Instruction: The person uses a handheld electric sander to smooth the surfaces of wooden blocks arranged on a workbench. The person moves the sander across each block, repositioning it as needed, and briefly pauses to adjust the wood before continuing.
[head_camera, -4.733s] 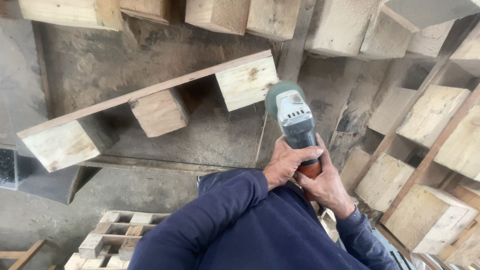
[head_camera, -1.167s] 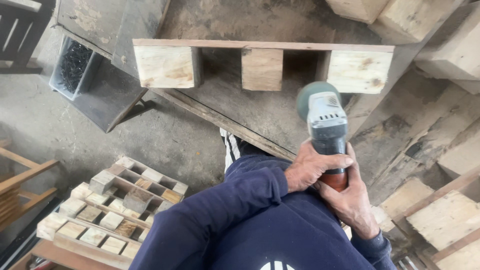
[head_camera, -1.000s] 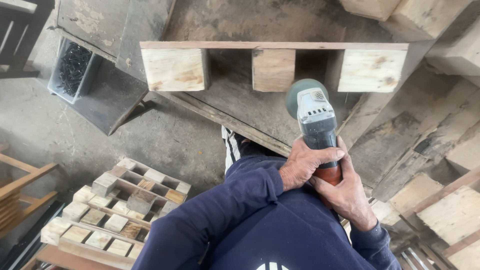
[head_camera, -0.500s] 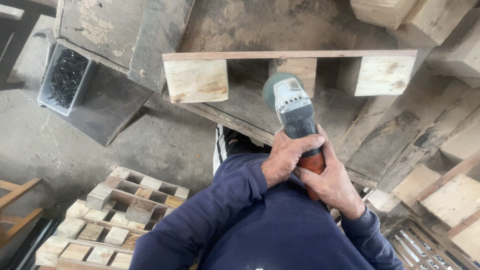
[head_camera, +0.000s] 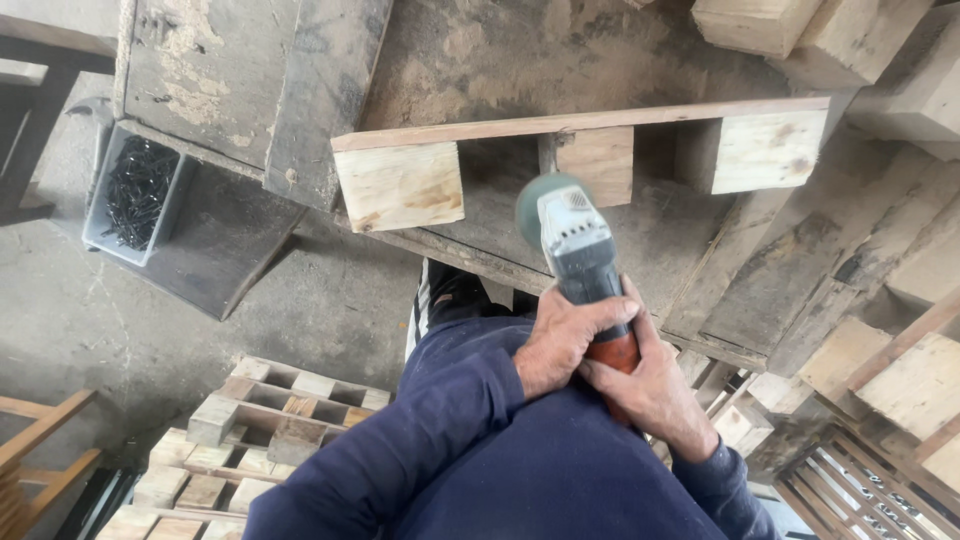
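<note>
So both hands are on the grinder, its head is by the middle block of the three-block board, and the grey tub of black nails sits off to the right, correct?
Not quite: the head view shows the tub of nails on the left. The rest holds.

Left hand and right hand clasped together, both grips closed, forearms converging.

Handheld grinder with grey body and green head at centre, gripped by left hand and right hand. At twelve o'clock, pale wooden board on three blocks. At ten o'clock, grey tray of dark nails. At seven o'clock, stacked pale wooden pallets.
</note>
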